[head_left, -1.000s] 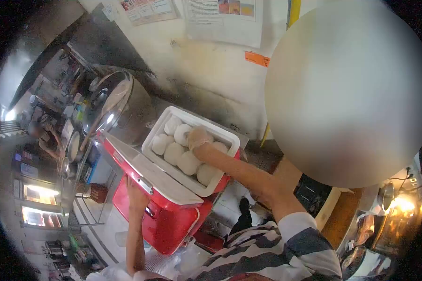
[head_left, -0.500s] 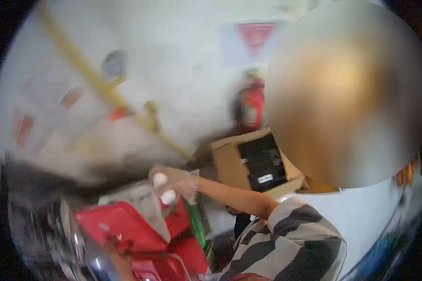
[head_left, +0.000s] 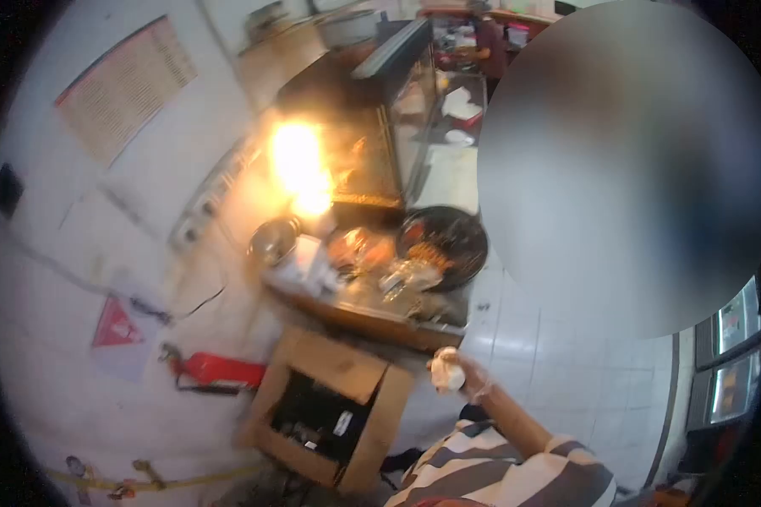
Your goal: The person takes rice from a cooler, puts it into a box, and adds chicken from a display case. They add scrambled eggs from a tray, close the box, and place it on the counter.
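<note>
My right hand [head_left: 458, 372], in a clear plastic glove, is closed on white eggs [head_left: 450, 378]. Fingers wrap round them, hiding part of them. The arm, in a striped sleeve, reaches up from the lower right, near the front edge of a wooden counter [head_left: 372, 325]. Beyond the hand, a black round pan [head_left: 469, 245] with food in it sits on this counter, beside clear plastic bags [head_left: 410, 279]. My left hand is out of view.
An open cardboard box [head_left: 330, 363] with a black object inside stands left of the hand. A red fire extinguisher [head_left: 224, 370] is by the wall. A lit glass display case [head_left: 364, 144] stands on the counter. Another person [head_left: 490, 51] is far back.
The view has swung right, away from the red containers and grey egg tray toward the counter. My right hand has moved off the tray with the eggs.
</note>
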A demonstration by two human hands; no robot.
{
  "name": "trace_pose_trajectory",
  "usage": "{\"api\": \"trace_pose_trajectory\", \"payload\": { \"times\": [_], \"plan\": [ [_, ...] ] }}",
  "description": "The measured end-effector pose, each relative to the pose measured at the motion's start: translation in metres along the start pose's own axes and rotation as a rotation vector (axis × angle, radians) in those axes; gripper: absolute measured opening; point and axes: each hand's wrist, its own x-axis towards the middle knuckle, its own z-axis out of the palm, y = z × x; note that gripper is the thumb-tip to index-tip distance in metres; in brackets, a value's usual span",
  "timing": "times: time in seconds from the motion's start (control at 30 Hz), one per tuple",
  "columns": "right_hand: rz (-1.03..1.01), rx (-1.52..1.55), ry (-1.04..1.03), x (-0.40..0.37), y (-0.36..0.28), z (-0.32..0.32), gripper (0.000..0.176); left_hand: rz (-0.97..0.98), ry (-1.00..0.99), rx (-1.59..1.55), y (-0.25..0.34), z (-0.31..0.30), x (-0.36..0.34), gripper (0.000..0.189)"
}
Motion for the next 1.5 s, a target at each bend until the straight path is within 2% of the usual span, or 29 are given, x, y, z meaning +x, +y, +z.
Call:
{"api": "trace_pose_trajectory", "payload": {
  "times": [0.07, 0.13, 0.17, 0.23, 0.3, 0.33, 0.37, 0.4, 0.43, 0.5, 0.53, 0.6, 0.63, 0.67, 0.7, 0.77, 0.83, 0.9, 0.97, 1.03, 1.1, 1.17, 1.23, 1.27, 1.33, 1.37, 1.4, 1.47, 1.5],
  "plan": [
    [-0.066, 0.011, 0.089, -0.004, -0.056, -0.054, 0.028, 0.206, -0.137, -0.291, 0.036, 0.108, 0.048, 0.057],
    [-0.082, 0.079, 0.128, -0.028, -0.096, -0.077, 0.029, 0.026, -0.223, -0.601, 0.242, 0.174, 0.073, 0.035],
    [-0.121, 0.062, 0.192, -0.045, -0.133, -0.075, 0.031, 0.060, -0.361, -0.496, 0.314, 0.198, 0.081, 0.035],
    [-0.220, -0.047, 0.329, -0.069, -0.190, -0.090, 0.038, 0.482, -0.521, -0.493, 0.429, 0.250, 0.088, 0.034],
    [-0.307, -0.014, 0.422, -0.077, -0.242, -0.133, 0.041, 0.498, -0.778, -0.652, 0.550, 0.285, 0.078, 0.032],
    [-0.356, 0.010, 0.502, -0.075, -0.256, -0.165, 0.040, 0.466, -0.803, -0.662, 0.596, 0.299, 0.077, 0.032],
    [-0.322, -0.003, 0.532, -0.079, -0.278, -0.175, 0.040, 0.617, -0.823, -0.747, 0.636, 0.317, 0.081, 0.031],
    [-0.384, 0.168, 0.571, -0.073, -0.307, -0.179, 0.039, 0.777, -0.826, -0.832, 0.667, 0.336, 0.081, 0.030],
    [-0.455, 0.342, 0.599, -0.064, -0.334, -0.185, 0.037, 0.754, -0.837, -0.836, 0.692, 0.349, 0.079, 0.030],
    [-0.477, 0.391, 0.659, -0.039, -0.379, -0.216, 0.034, 0.571, -1.038, -0.778, 0.746, 0.383, 0.088, 0.029],
    [-0.490, 0.381, 0.653, -0.022, -0.400, -0.231, 0.033, 0.654, -0.957, -0.805, 0.770, 0.407, 0.093, 0.028],
    [-0.511, 0.352, 0.633, 0.013, -0.436, -0.272, 0.031, 0.682, -0.929, -0.831, 0.816, 0.454, 0.109, 0.028],
    [-0.424, 0.304, 0.593, 0.034, -0.450, -0.308, 0.032, 0.702, -0.920, -0.840, 0.839, 0.473, 0.120, 0.028],
    [-0.337, 0.247, 0.550, 0.059, -0.479, -0.329, 0.034, 0.635, -0.942, -0.885, 0.866, 0.488, 0.134, 0.028],
    [-0.337, 0.221, 0.543, 0.086, -0.512, -0.328, 0.034, 0.626, -0.924, -0.906, 0.894, 0.502, 0.155, 0.028],
    [-0.267, -0.168, 0.726, 0.129, -0.573, -0.314, 0.033, 0.659, -0.798, -0.918, 0.946, 0.521, 0.187, 0.028],
    [-0.245, -0.322, 0.638, 0.183, -0.647, -0.296, 0.038, 0.601, -0.699, -0.975, 0.994, 0.519, 0.225, 0.026],
    [-0.122, -0.928, 0.648, 0.244, -0.707, -0.296, 0.048, 0.434, -0.639, -0.963, 1.023, 0.517, 0.255, 0.025],
    [-0.021, -1.128, 0.600, 0.315, -0.774, -0.286, 0.057, 0.353, -0.586, -0.955, 1.042, 0.523, 0.278, 0.025],
    [-0.220, -1.414, 0.464, 0.400, -0.835, -0.293, 0.061, 0.243, -0.443, -0.880, 1.048, 0.544, 0.292, 0.024],
    [-0.304, -1.512, 0.276, 0.495, -0.895, -0.284, 0.065, 0.139, -0.364, -0.781, 1.052, 0.566, 0.299, 0.022],
    [-0.402, -1.668, 0.150, 0.603, -0.950, -0.276, 0.063, -0.182, -0.183, -0.695, 1.055, 0.591, 0.295, 0.018],
    [-0.497, -1.845, 0.255, 0.704, -0.982, -0.273, 0.062, -0.470, -0.049, -0.784, 1.067, 0.614, 0.291, 0.015],
    [-0.482, -1.866, 0.185, 0.751, -0.991, -0.286, 0.062, -0.525, 0.056, -0.738, 1.100, 0.604, 0.305, 0.012],
    [-0.401, -2.224, 0.392, 0.847, -0.993, -0.332, 0.063, -0.608, 0.211, -0.765, 1.136, 0.626, 0.311, 0.012],
    [-0.390, -2.229, 0.337, 0.893, -0.990, -0.366, 0.063, -0.607, 0.308, -0.802, 1.161, 0.633, 0.325, 0.013],
    [-0.361, -2.426, 0.019, 0.929, -0.986, -0.408, 0.063, -0.599, 0.340, -0.811, 1.191, 0.639, 0.343, 0.014],
    [-0.349, -2.572, -0.183, 0.922, -0.973, -0.433, 0.070, -0.554, 0.378, -0.790, 1.247, 0.651, 0.387, 0.018],
    [-0.372, -2.545, -0.039, 0.900, -0.966, -0.432, 0.076, -0.514, 0.386, -0.759, 1.271, 0.657, 0.411, 0.020]
  ]
}}
